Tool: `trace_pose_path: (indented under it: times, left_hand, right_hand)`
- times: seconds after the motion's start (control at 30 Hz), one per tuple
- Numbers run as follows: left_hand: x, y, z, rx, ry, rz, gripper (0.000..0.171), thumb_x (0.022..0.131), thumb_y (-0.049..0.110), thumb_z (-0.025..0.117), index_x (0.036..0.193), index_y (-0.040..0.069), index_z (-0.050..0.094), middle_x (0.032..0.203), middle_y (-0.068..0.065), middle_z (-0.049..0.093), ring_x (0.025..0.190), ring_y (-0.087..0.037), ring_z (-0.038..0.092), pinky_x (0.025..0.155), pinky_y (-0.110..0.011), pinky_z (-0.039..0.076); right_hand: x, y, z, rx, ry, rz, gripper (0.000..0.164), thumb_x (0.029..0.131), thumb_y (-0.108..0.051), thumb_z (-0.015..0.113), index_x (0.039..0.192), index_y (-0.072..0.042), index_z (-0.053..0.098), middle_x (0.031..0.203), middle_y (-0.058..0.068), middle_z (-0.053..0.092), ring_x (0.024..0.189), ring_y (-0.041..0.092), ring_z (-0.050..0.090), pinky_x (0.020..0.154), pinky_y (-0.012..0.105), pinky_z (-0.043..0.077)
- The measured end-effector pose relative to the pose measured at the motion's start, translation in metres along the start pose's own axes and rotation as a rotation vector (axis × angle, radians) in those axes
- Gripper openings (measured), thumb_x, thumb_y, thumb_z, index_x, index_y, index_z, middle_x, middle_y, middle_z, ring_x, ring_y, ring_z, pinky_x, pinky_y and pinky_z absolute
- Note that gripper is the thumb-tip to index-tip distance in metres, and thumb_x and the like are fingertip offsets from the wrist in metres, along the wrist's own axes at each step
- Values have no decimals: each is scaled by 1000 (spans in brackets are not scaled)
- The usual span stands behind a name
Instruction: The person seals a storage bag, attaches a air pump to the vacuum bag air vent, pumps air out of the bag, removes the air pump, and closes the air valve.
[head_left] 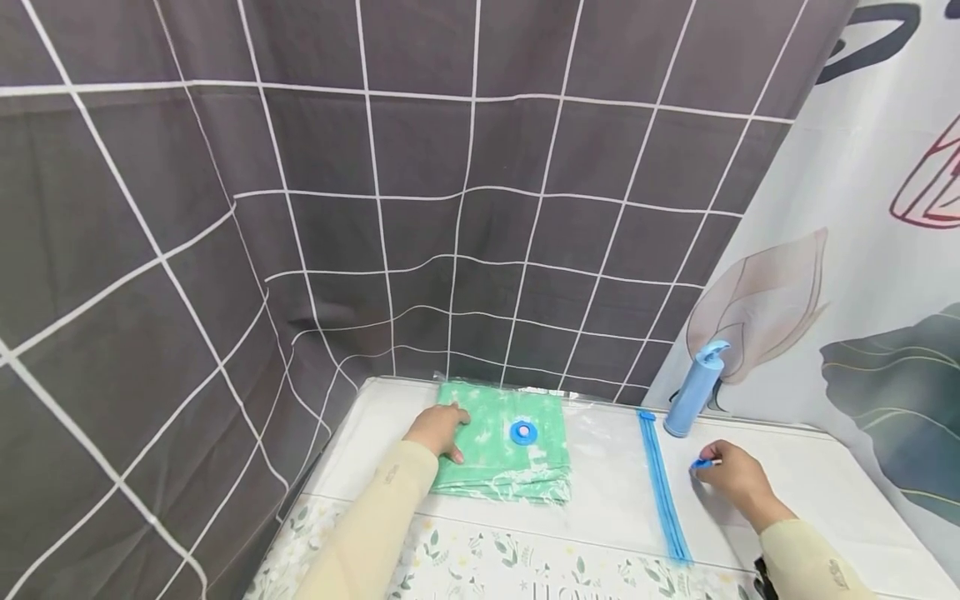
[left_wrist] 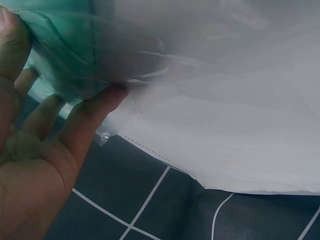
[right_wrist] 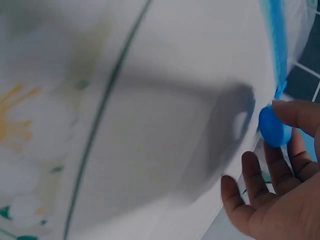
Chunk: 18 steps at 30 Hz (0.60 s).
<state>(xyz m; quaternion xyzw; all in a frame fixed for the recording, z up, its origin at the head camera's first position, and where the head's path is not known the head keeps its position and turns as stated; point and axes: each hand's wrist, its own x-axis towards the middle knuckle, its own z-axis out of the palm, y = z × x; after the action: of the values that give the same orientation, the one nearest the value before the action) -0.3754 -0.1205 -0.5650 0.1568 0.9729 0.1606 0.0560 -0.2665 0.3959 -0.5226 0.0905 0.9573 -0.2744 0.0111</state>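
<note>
A clear plastic vacuum storage bag (head_left: 603, 467) lies flat on the white table, with folded green cloth (head_left: 487, 417) inside its left part. On top of the bag is a round blue valve (head_left: 523, 432), its middle pinkish. My left hand (head_left: 437, 431) rests on the left edge of the bag, fingers spread over the green cloth and plastic. Right of the bag's blue zip strip (head_left: 663, 492), my right hand (head_left: 738, 479) pinches a small round blue cap (right_wrist: 274, 127) between thumb and fingers, above the table.
A blue hand pump (head_left: 696, 392) stands upright at the back of the table, beyond the right hand. Dark grid-patterned curtain (head_left: 420, 233) hangs behind and to the left. A printed white curtain (head_left: 862, 333) hangs at the right. Floral cloth (head_left: 480, 554) covers the table's front.
</note>
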Motion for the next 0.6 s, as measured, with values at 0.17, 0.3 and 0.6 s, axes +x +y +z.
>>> trace_pose_path:
  times: [0.17,0.3,0.6]
  left_hand:
    - [-21,18,-22,-20,-9,-23,87,64,23,104,146,15,76,169,-18,60,154,-45,61,131,-62,49]
    - [-34,32,-37,-50,-23,-49,85,65,20,102,145,13,76,170,-18,59,157,-45,59,134,-62,46]
    - [-38,32,-43,-79,-48,-68,85,67,26,103,147,17,76,169,-12,63,161,-41,56,138,-60,42]
  right_hand:
    - [-2,9,2,-22,-22,17,40,89,-5,80,117,16,61,113,37,71,105,51,70,102,70,57]
    - [-2,15,5,-35,-26,36,44,90,-6,81,121,17,61,116,39,70,110,55,69,106,73,56]
    - [0,23,7,-14,-36,62,57,92,-11,84,131,20,57,124,41,68,117,59,66,112,75,52]
